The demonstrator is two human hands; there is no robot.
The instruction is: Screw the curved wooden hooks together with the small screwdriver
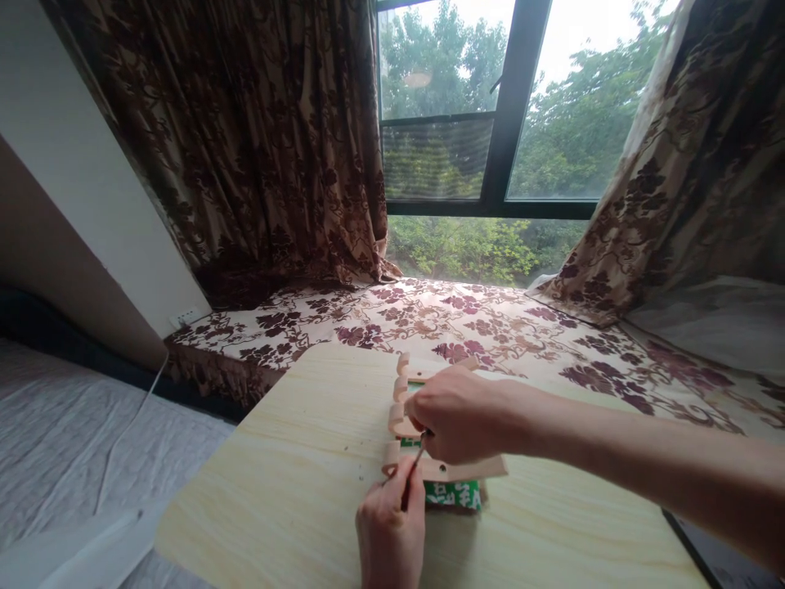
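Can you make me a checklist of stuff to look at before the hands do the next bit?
1. Left hand pinching the thin rod: ok, its fingers are closed on it.
2. Right hand at the rod's other end: ok, it's curled shut there.
3. Rod's far tip in sight: cannot tell where it is, the left hand hides it.
4. Near wooden strip showing its dark hole: ok, you can see it.
5. Whole green printed thing in sight: not ok, wood and hands cover part.
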